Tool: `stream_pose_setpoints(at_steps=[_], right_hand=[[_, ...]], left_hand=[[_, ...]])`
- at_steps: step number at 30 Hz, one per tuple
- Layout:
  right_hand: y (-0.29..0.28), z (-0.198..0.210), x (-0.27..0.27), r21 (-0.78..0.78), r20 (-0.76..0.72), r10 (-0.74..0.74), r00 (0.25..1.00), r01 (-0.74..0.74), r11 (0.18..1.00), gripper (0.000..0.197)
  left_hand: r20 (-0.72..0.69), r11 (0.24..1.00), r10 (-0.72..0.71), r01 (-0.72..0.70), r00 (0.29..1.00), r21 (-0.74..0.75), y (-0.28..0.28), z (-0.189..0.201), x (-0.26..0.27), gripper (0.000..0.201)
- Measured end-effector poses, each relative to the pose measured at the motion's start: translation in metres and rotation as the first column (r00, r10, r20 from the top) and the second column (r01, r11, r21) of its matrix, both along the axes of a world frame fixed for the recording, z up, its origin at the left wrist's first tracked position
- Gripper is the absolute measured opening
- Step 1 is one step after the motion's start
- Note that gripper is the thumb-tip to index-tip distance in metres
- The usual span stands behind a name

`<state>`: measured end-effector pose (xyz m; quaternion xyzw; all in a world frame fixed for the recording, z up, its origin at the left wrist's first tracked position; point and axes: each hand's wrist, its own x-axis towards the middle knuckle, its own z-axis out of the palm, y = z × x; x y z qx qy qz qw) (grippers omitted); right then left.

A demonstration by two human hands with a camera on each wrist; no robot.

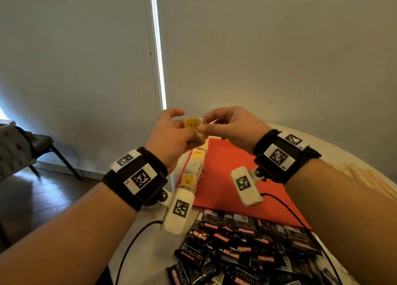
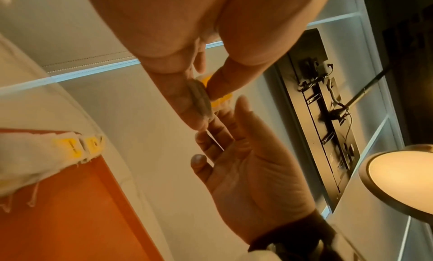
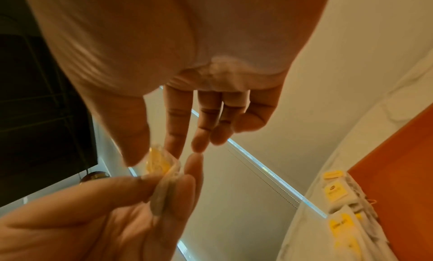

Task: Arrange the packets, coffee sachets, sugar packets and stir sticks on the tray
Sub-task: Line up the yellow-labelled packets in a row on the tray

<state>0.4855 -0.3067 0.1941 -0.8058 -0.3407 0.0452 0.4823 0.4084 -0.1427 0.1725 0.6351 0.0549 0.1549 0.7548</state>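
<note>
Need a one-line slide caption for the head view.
Both hands, left hand and right hand, pinch a yellow-tagged tea bag above the orange tray.

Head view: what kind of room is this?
Probably a home living or hotel room, not a lab: a window blind, wood floor, a padded chair and a lit lamp. Both hands hold tea bags above an orange tray.

Both hands [image 1: 171, 134] [image 1: 229, 128] raised, fingertips pinching.
</note>
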Motion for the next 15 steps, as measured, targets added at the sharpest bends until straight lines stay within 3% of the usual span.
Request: stream_pose_setpoints(at_steps=[7,11,15], right_hand=[[0.012,0.005,-0.007,0.231,-0.008,-0.082,0.997,0.082,0.969,0.004],[0.018,0.003,-0.009,0.253,-0.082,-0.081,0.993,0.099,0.962,0.009],[0.022,-0.007,-0.008,0.306,-0.202,-0.054,0.978,0.115,0.945,0.021]], left_hand=[[-0.001,0.966,0.055,-0.053,0.998,0.252,0.013,0.012,-0.011,0.034],[-0.019,0.948,0.097,-0.087,0.995,0.307,0.016,0.019,-0.009,0.006],[-0.106,0.949,0.090,-0.054,0.990,0.310,0.018,0.019,-0.003,0.006]])
